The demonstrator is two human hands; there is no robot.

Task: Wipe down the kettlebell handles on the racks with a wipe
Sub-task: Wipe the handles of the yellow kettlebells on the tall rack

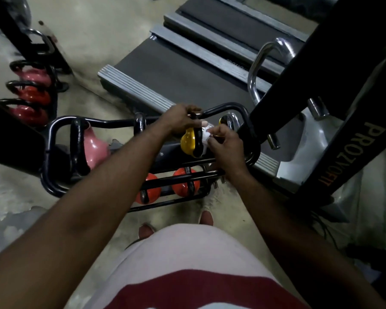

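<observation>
Head view. Yellow kettlebell at right end of upper rack tier, its black handle turned toward wipe. Right hand: fingers pinch white wipe against handle. Left hand: fingers curled over rack rail just above bell, probably bracing it for rubbing.

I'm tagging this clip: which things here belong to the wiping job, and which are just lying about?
Job: wipe in the right hand; yellow kettlebell, gripped by the left hand; pink kettlebell; orange kettlebells; rack.
Lying about: treadmills; black machine frame.
</observation>
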